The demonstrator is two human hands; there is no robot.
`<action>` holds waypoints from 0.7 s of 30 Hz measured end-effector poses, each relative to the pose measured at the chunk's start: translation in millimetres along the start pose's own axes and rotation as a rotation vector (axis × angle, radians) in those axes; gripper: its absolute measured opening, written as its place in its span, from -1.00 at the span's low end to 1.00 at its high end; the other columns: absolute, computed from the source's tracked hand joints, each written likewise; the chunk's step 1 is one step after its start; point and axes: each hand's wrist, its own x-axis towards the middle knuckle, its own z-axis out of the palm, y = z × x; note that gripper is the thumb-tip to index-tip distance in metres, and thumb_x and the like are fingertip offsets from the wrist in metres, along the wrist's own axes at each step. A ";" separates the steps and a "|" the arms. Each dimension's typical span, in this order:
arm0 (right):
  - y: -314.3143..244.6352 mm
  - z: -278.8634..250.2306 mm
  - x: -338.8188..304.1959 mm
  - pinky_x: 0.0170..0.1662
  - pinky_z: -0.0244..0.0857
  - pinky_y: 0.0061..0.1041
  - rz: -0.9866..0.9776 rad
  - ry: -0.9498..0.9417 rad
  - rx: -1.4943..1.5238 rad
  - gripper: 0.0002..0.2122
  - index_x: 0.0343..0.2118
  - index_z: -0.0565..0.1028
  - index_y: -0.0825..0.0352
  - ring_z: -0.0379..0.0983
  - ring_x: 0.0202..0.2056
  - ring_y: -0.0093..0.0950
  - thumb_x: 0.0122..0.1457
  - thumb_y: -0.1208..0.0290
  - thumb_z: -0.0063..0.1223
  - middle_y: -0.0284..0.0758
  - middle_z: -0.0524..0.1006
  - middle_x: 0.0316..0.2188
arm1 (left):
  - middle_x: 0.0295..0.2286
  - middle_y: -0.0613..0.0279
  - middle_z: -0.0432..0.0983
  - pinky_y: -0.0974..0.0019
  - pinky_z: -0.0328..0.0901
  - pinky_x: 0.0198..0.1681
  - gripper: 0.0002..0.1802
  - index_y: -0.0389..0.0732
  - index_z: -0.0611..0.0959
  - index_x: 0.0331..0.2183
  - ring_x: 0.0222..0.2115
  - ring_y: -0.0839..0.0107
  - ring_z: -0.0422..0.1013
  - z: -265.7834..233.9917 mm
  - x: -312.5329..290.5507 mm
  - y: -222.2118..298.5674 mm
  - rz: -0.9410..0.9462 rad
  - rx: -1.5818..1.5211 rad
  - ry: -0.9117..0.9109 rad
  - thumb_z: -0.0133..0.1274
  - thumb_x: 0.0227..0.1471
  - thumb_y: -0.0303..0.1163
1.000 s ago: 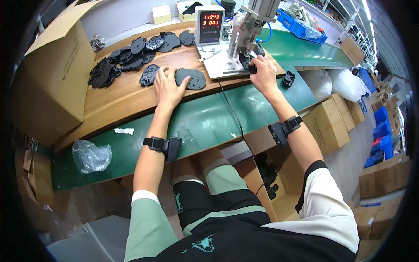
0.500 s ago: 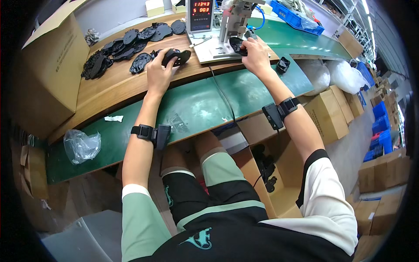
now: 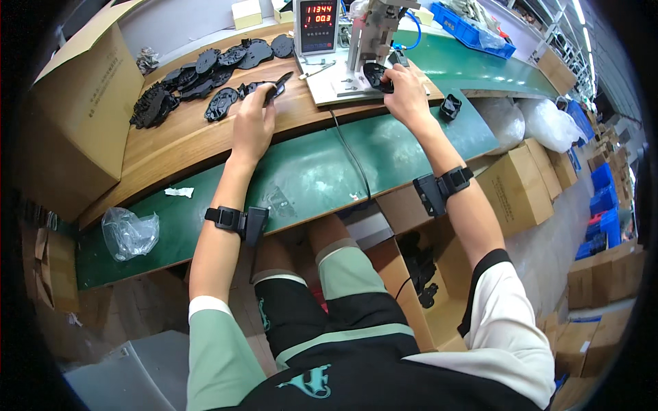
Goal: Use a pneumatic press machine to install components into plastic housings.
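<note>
Black plastic is what I see in both hands; my left hand [image 3: 252, 123] closes its fingers around a flat black part [image 3: 273, 88] near the far edge of the wooden bench [image 3: 185, 140]; my right hand [image 3: 404, 92] pinches another black piece [image 3: 376, 75] under the grey press machine [image 3: 373, 31], beside the counter box [image 3: 316, 24].

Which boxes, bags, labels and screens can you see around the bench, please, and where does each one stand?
Counter display: back of bench, upright grey box, red digits.
Big carton: left, brown, flap open.
Cartons: right, below the belt, brown.
Small boxes: far edge, cream.
Clear bags: right, past the belt, stuffed.
Crumpled bag: belt's left end, clear.
Blue bins: far right.
</note>
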 end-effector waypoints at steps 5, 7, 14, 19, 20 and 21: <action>9.4 -18.9 11.8 -0.01 0.38 -0.21 0.037 -0.107 0.047 -0.79 -0.34 0.56 0.37 0.47 -0.11 -0.14 -0.11 0.64 0.13 -0.16 0.54 -0.26 | -0.09 -0.02 0.60 0.10 0.44 0.04 -0.57 -0.25 0.59 -0.03 -0.05 0.07 0.53 30.4 17.1 55.7 0.390 0.166 -0.034 0.06 0.01 -0.69; 46.4 -29.8 5.2 -0.02 0.37 -0.22 0.027 -0.054 0.267 -0.82 -0.29 0.56 0.38 0.49 -0.15 -0.11 -0.02 0.59 0.18 -0.11 0.56 -0.24 | -0.05 0.00 0.60 0.12 0.44 0.00 -0.56 -0.22 0.57 0.01 -0.07 0.11 0.55 60.1 27.5 97.0 0.455 0.239 -0.163 0.02 0.05 -0.65; -3.3 -98.0 -152.7 0.00 0.32 -0.38 0.334 0.322 0.511 -0.87 -0.18 0.47 0.43 0.48 -0.13 -0.29 0.23 0.58 0.11 -0.17 0.52 -0.22 | -0.03 -0.10 0.56 -0.03 0.26 0.23 -0.58 -0.18 0.52 0.03 0.04 0.09 0.48 122.2 50.0 138.6 0.567 0.518 -0.285 0.03 0.10 -0.45; -26.2 -102.8 -295.9 0.02 0.30 -0.36 0.511 0.229 0.437 -0.87 -0.16 0.44 0.41 0.46 -0.12 -0.24 0.24 0.63 0.04 -0.15 0.49 -0.19 | -0.12 -0.12 0.57 0.07 0.33 0.15 -0.54 -0.19 0.52 0.05 -0.06 0.04 0.52 156.4 54.5 134.0 0.500 0.624 -0.349 0.05 0.06 -0.49; -24.9 -97.2 -323.9 0.02 0.30 -0.35 0.571 0.178 0.430 -0.87 -0.16 0.44 0.42 0.45 -0.13 -0.20 0.24 0.62 0.03 -0.14 0.49 -0.20 | -0.16 -0.09 0.57 0.09 0.35 0.12 -0.53 -0.19 0.52 0.06 -0.09 0.04 0.53 160.3 54.7 135.6 0.474 0.678 -0.374 0.05 0.06 -0.50; -21.4 -90.6 -354.2 0.02 0.30 -0.33 0.637 0.128 0.397 -0.88 -0.17 0.44 0.43 0.45 -0.13 -0.17 0.24 0.61 0.02 -0.12 0.49 -0.20 | -0.16 -0.09 0.57 0.09 0.35 0.12 -0.53 -0.19 0.52 0.06 -0.09 0.04 0.53 162.9 55.6 136.4 0.479 0.671 -0.377 0.05 0.06 -0.50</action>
